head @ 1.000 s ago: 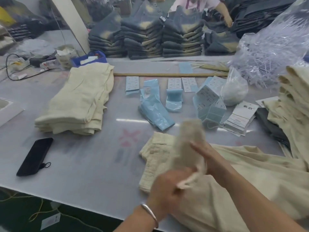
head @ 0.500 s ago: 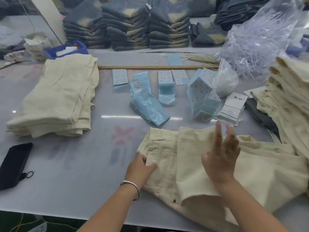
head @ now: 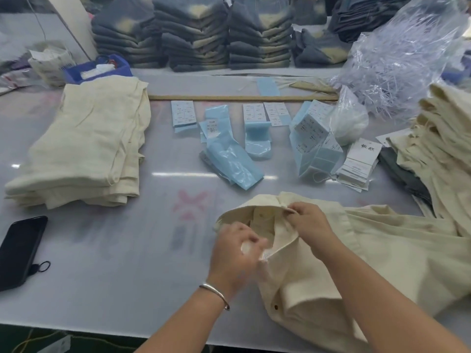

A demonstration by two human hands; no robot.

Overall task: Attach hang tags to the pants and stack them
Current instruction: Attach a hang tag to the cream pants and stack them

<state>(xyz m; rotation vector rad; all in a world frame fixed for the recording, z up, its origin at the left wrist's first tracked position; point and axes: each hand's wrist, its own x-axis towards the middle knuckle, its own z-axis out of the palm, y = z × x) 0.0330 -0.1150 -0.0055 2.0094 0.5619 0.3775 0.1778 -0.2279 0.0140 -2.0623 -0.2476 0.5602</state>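
Cream pants (head: 369, 253): right hand (head: 309, 222) pinches the waistband; blurred left hand (head: 233, 253) seems to grip its near edge. Waistband may slip before tagging.

Cream pants (head: 382, 250), pale blue tag packets (head: 234, 161), a black phone (head: 19, 250), grey-and-tan mottled folded stacks (head: 193, 34).

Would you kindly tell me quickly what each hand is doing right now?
Left hand: blurred, fingers curled at the cream pants' open waistband; its grip cannot be told.
Right hand: pinching the waistband's far edge.
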